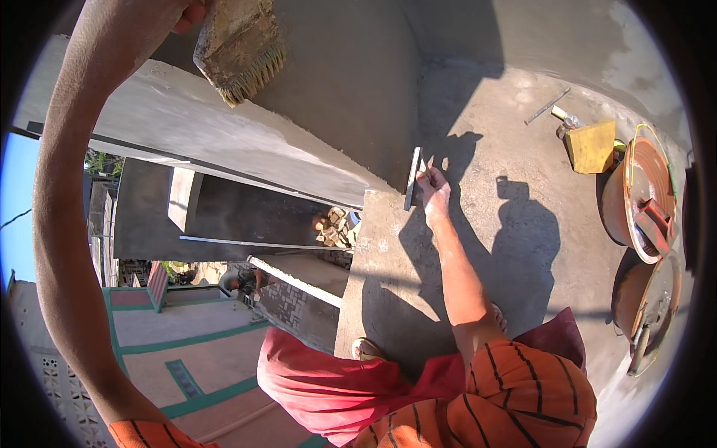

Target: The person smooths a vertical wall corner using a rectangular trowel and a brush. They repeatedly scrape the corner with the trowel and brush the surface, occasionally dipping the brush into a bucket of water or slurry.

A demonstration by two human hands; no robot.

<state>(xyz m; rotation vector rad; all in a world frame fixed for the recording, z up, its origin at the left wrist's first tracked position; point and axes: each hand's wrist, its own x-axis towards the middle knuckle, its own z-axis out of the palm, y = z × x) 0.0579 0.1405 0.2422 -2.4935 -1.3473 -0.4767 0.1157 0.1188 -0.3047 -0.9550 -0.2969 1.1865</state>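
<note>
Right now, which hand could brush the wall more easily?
The left hand, probably. It already holds the brush up by the grey wall, while the right hand grips a flat metal tool at the ledge corner.

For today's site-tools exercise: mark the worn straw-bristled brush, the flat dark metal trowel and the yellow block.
Worn straw-bristled brush [240, 52]: head view, on its bristle block.
Flat dark metal trowel [411, 178]: head view, mid-blade.
Yellow block [591, 146]: head view, on its top face.

no packages, labels, signs or screens visible
</note>
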